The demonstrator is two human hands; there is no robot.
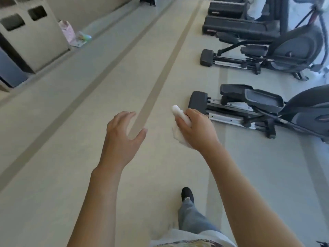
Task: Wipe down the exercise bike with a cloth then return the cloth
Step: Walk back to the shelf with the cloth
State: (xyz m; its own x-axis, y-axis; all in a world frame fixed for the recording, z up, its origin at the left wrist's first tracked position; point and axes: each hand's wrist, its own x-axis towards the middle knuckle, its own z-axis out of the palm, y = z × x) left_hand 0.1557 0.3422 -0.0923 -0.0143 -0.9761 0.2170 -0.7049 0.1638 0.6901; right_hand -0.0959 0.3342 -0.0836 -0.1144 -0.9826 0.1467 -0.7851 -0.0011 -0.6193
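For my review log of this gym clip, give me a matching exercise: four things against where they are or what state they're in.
Things:
1. crumpled white cloth
2. left hand
3. beige two-slot bin
4. black shoe

States:
A. against the wall, upper left
B. open, holding nothing
C. gripped in the right hand
D. on the floor, bottom centre

Pairs: 1-C, 2-B, 3-A, 4-D

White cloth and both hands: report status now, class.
Right hand grips crumpled white cloth. Left hand open, holding nothing. Dark grey exercise machine ahead right, untouched; bare floor between.

A gym: elliptical trainers (pixel 277 107) and treadmills (pixel 236 24) lined up
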